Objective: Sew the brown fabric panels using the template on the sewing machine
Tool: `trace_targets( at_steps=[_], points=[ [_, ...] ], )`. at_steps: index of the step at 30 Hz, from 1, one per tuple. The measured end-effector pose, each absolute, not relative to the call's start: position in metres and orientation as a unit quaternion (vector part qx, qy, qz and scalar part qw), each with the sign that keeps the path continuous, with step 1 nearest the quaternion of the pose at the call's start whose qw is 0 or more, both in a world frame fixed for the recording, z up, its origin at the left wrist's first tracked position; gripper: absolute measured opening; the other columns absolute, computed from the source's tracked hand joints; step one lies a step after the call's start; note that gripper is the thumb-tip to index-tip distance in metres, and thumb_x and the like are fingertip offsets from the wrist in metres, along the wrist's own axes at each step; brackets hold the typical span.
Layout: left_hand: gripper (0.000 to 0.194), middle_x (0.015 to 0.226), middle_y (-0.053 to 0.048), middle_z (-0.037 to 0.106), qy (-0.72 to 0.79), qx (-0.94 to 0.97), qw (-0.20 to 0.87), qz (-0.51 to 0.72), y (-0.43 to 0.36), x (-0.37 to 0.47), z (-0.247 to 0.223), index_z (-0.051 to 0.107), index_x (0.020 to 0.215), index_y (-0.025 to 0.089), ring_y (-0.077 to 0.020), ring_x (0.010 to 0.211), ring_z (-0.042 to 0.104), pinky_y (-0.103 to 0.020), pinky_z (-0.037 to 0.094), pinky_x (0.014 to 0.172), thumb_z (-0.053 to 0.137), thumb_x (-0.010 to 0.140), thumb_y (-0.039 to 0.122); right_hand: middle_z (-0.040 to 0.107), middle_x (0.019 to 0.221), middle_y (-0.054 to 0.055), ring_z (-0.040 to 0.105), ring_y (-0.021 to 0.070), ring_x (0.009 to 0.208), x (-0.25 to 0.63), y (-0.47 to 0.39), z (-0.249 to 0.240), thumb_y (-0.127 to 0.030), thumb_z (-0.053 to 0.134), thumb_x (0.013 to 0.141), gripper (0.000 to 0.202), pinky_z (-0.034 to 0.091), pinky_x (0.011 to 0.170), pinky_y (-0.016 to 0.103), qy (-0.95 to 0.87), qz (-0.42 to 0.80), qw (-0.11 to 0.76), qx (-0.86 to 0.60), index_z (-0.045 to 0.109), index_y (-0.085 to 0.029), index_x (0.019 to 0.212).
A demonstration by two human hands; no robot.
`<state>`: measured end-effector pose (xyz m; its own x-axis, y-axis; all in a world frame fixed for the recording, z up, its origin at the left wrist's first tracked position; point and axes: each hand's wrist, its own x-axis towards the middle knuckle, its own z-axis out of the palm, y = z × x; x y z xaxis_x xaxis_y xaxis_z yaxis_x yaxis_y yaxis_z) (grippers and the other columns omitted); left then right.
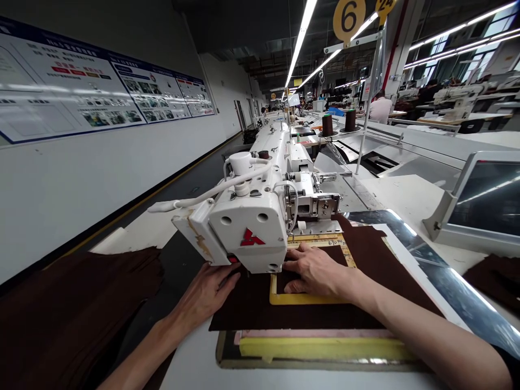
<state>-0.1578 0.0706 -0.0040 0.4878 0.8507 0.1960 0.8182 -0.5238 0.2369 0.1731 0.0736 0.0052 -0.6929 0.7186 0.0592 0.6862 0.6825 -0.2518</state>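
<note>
A dark brown fabric piece [252, 314] lies spread on the bed beneath a white sewing machine head [252, 233]. On it rests a yellow-edged template frame [312, 299] with writing along its far right corner. My right hand [314, 271] lies with fingers spread on the brown cloth within the frame, to the right of the machine head. My left hand [213, 287] is at the cloth's left edge, its fingers stretched forward, with some fingertips hidden by the machine head. The needle area is out of sight behind the head.
A yellow-taped clear plate [325, 349] lies at the front. Brown cloth pieces [77, 303] are stacked at left, and more brown cloth [498, 279] lies at right below a screen [487, 200]. Thread cones [327, 125] and a thin pole [368, 114] stand behind.
</note>
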Motion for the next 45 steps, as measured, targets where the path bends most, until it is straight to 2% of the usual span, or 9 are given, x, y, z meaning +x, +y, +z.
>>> trace_targets(
  at_steps=[8,16,21,25,33,39,45],
  points=[
    [0.037,0.131,-0.008,0.07,0.457,0.873,0.038,0.168,0.061,-0.16,-0.014,0.067,0.134,0.027,-0.0291,0.123,0.064,-0.044,0.053,0.102,0.049,0.106,0.043,0.061,0.137,0.011,0.054,0.032,0.111,0.17,0.058,0.008,-0.059,0.067,0.095,0.053,0.05,0.093,0.044,-0.912,0.107,0.073,-0.388,0.067,-0.025,0.136],
    [0.036,0.148,-0.007,0.059,0.435,0.886,-0.006,0.161,0.049,-0.163,-0.018,0.066,0.136,0.027,-0.031,0.135,0.057,-0.046,0.055,0.105,0.05,0.106,0.041,0.053,0.149,0.013,0.053,0.0358,0.117,0.167,0.044,0.004,-0.062,0.065,0.095,0.06,0.05,0.097,0.049,-0.91,0.114,0.064,-0.393,0.063,-0.024,0.141],
    [0.034,0.149,-0.006,0.059,0.425,0.891,-0.011,0.158,0.04,-0.158,-0.015,0.067,0.134,0.027,-0.0302,0.137,0.055,-0.046,0.053,0.108,0.052,0.106,0.039,0.054,0.148,0.013,0.053,0.0363,0.116,0.168,0.034,0.002,-0.063,0.064,0.096,0.061,0.051,0.095,0.051,-0.913,0.116,0.07,-0.384,0.062,-0.024,0.142],
    [0.033,0.148,-0.006,0.06,0.419,0.895,-0.014,0.153,0.032,-0.151,-0.012,0.067,0.133,0.027,-0.0298,0.136,0.056,-0.044,0.054,0.107,0.053,0.105,0.038,0.05,0.153,0.014,0.053,0.038,0.119,0.167,0.028,0.005,-0.063,0.066,0.094,0.063,0.051,0.097,0.052,-0.915,0.122,0.065,-0.38,0.062,-0.022,0.142],
    [0.03,0.146,-0.008,0.061,0.398,0.906,-0.008,0.146,0.021,-0.145,-0.008,0.069,0.129,0.024,-0.0288,0.136,0.056,-0.044,0.051,0.112,0.053,0.105,0.032,0.049,0.155,0.013,0.054,0.0365,0.124,0.165,0.02,0.006,-0.064,0.069,0.092,0.06,0.048,0.102,0.049,-0.917,0.142,0.074,-0.366,0.066,-0.023,0.136],
    [0.03,0.149,-0.007,0.058,0.402,0.905,0.004,0.138,0.019,-0.147,-0.01,0.067,0.131,0.026,-0.0295,0.138,0.054,-0.045,0.05,0.113,0.054,0.105,0.032,0.049,0.155,0.013,0.056,0.036,0.116,0.164,0.019,0.005,-0.064,0.069,0.092,0.061,0.051,0.096,0.051,-0.917,0.135,0.073,-0.368,0.065,-0.023,0.137],
    [0.029,0.147,-0.007,0.06,0.38,0.914,0.028,0.137,0.013,-0.126,0.002,0.067,0.13,0.024,-0.0277,0.137,0.054,-0.044,0.049,0.114,0.051,0.106,0.029,0.049,0.156,0.012,0.054,0.0345,0.115,0.166,0.018,-0.001,-0.066,0.065,0.094,0.062,0.049,0.098,0.05,-0.916,0.137,0.092,-0.365,0.063,-0.024,0.14]
  ],
)
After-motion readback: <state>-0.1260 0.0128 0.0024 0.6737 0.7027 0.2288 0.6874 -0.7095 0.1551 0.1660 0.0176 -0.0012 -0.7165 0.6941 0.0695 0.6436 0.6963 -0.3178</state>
